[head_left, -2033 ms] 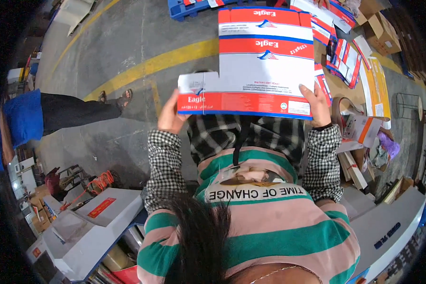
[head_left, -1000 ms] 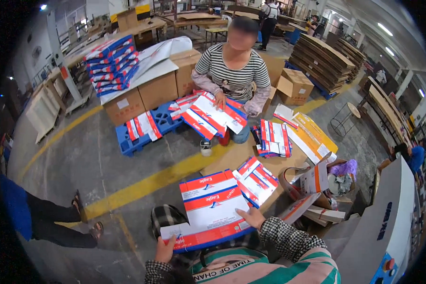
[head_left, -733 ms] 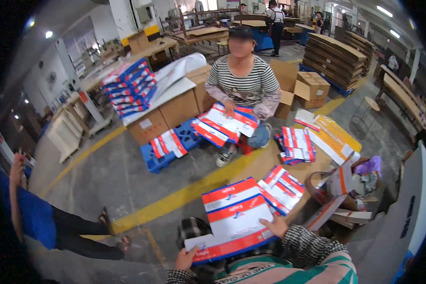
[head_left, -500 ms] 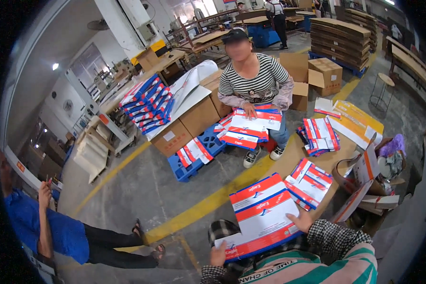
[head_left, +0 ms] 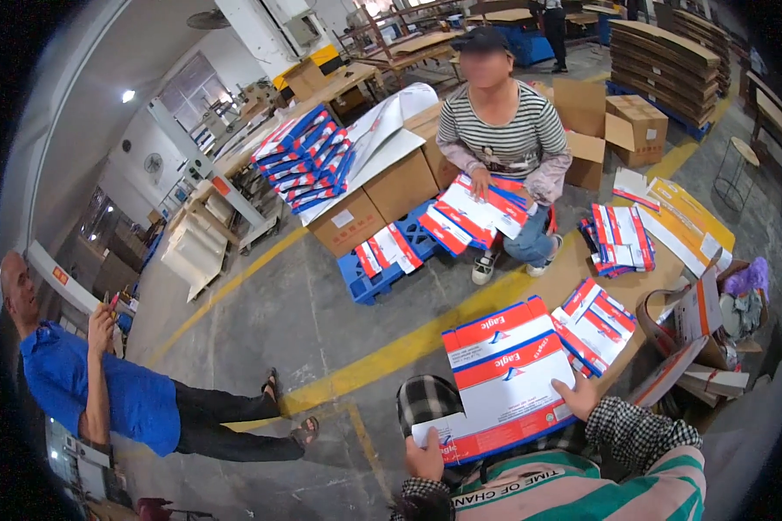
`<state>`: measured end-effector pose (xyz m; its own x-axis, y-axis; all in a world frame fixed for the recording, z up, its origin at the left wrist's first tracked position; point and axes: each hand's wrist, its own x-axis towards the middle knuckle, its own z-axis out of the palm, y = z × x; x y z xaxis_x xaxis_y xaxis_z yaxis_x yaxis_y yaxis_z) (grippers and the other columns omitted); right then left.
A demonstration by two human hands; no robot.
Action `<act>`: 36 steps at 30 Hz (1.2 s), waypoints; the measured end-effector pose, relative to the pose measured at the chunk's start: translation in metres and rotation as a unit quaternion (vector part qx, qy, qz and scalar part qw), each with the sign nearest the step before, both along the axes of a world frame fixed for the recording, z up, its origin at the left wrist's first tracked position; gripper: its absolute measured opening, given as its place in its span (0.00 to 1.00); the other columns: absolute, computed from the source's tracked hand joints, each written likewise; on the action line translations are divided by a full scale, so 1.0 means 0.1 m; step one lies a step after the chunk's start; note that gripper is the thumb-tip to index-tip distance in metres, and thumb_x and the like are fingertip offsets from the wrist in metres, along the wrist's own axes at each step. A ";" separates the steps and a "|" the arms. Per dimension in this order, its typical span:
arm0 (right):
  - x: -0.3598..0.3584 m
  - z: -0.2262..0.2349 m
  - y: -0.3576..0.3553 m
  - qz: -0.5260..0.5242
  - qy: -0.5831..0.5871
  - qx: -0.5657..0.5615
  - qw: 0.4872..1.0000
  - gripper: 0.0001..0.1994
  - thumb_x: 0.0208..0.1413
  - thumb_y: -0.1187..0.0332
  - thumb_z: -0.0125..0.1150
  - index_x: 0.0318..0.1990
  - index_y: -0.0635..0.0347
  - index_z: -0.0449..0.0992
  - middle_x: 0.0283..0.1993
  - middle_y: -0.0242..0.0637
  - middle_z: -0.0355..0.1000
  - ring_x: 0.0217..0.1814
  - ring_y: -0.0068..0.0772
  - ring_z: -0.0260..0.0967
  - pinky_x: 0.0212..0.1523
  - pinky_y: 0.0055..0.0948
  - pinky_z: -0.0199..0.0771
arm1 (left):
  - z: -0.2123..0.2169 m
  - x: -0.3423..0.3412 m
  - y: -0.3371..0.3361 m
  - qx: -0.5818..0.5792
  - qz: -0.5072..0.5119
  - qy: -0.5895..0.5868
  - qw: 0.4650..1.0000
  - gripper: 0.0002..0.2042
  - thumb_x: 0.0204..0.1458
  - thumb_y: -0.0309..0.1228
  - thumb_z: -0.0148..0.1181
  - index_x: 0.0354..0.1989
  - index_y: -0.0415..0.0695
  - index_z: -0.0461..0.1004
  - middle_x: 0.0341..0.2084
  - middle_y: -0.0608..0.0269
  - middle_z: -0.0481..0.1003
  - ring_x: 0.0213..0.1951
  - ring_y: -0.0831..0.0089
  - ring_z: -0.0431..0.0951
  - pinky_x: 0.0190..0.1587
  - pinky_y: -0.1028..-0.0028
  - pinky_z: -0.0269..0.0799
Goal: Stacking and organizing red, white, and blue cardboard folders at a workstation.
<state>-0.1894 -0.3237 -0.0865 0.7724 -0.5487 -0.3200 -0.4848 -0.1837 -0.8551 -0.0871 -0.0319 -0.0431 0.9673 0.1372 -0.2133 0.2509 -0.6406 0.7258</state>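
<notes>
A grey warehouse floor (head_left: 321, 295) crossed by a yellow line; near, the left hand (head_left: 425, 457) and right hand (head_left: 579, 398) grip opposite edges of a flat red, white and blue carton (head_left: 504, 382) over the lap; far beyond, a seated person in stripes (head_left: 504, 130) handles similar cartons.

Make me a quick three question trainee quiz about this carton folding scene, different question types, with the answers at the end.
1. True or false: both the left hand and the right hand hold the flat red, white and blue carton.
2. Multiple choice: the yellow floor line runs A) under the blue pallet, B) between the wearer and the seated person in the striped shirt, C) along the wall.
3. Fill in: the person in the blue shirt is at the picture's ____ edge.

Key: 1 true; 2 B; 3 left.
</notes>
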 end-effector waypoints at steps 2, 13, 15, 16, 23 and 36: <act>-0.01 -0.08 0.01 -0.015 -0.046 -0.035 0.998 0.24 0.49 0.54 0.55 0.42 0.70 0.71 0.34 0.54 0.72 0.39 0.48 0.71 0.39 0.36 0.69 | -0.08 -0.04 0.04 -0.051 0.015 -0.040 0.998 0.18 0.47 0.41 0.58 0.33 0.36 0.69 0.28 0.52 0.75 0.31 0.62 0.75 0.35 0.66 0.68; -0.04 -0.31 -0.11 -0.001 -0.090 -0.065 0.994 0.28 0.48 0.48 0.54 0.36 0.74 0.72 0.29 0.55 0.72 0.33 0.47 0.72 0.35 0.37 0.71 | -0.37 -0.01 0.14 -0.104 -0.016 -0.047 0.993 0.19 0.46 0.43 0.59 0.34 0.36 0.68 0.30 0.50 0.75 0.34 0.60 0.76 0.36 0.66 0.69; -0.01 -0.29 -0.07 -0.010 -0.111 -0.051 0.992 0.29 0.47 0.47 0.55 0.34 0.75 0.73 0.27 0.56 0.72 0.32 0.48 0.72 0.35 0.37 0.70 | -0.37 0.03 0.18 -0.093 -0.034 -0.047 0.994 0.20 0.46 0.43 0.59 0.34 0.36 0.68 0.30 0.50 0.75 0.34 0.60 0.75 0.37 0.66 0.69; -0.01 -0.26 -0.05 -0.010 -0.111 -0.048 0.993 0.29 0.47 0.47 0.55 0.34 0.75 0.73 0.27 0.56 0.72 0.32 0.48 0.72 0.35 0.37 0.70 | -0.33 0.03 0.18 -0.086 -0.051 -0.043 0.994 0.20 0.46 0.43 0.59 0.34 0.36 0.68 0.30 0.50 0.75 0.35 0.60 0.75 0.37 0.65 0.69; -0.06 -0.22 -0.06 -0.004 -0.055 -0.035 0.998 0.23 0.49 0.56 0.54 0.43 0.70 0.69 0.38 0.52 0.70 0.41 0.44 0.69 0.43 0.34 0.67 | -0.07 -0.07 0.00 0.029 0.016 -0.061 0.998 0.21 0.46 0.47 0.56 0.33 0.38 0.69 0.28 0.46 0.74 0.33 0.52 0.75 0.35 0.61 0.69; -0.07 -0.14 -0.04 -0.035 -0.049 -0.098 0.993 0.27 0.46 0.51 0.57 0.39 0.73 0.71 0.32 0.56 0.72 0.36 0.51 0.71 0.38 0.39 0.70 | -0.27 -0.08 0.03 0.030 0.030 -0.084 0.996 0.20 0.50 0.48 0.50 0.32 0.39 0.69 0.27 0.44 0.74 0.33 0.49 0.74 0.34 0.58 0.69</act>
